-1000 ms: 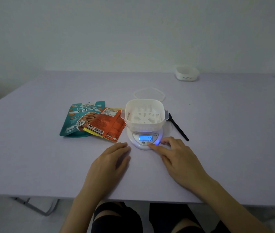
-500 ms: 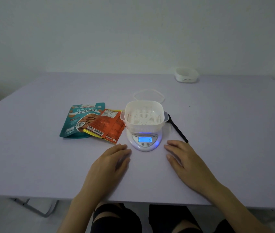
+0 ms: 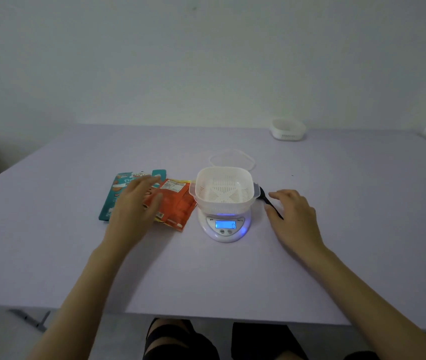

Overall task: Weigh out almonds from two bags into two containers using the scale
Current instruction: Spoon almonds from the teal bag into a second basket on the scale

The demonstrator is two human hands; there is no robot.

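Observation:
A white slotted container (image 3: 224, 189) sits on the round white scale (image 3: 224, 226), whose blue display shows 0. Left of it lie a teal almond bag (image 3: 118, 189) and an orange almond bag (image 3: 178, 203), overlapping. My left hand (image 3: 134, 206) hovers over both bags with fingers spread, holding nothing. My right hand (image 3: 294, 216) is over the handle of a black spoon (image 3: 265, 197) to the right of the scale, fingers loosely bent, not gripping it. A second white container (image 3: 288, 129) stands at the far right.
A clear lid (image 3: 232, 158) lies flat just behind the scale. The lilac table (image 3: 50, 242) ends at a near edge above my knees. A white wall stands behind the table's far edge.
My left hand has moved forward and left from the table onto the bags. My right hand left the scale's buttons and shifted right toward the spoon. The display changed to 0.

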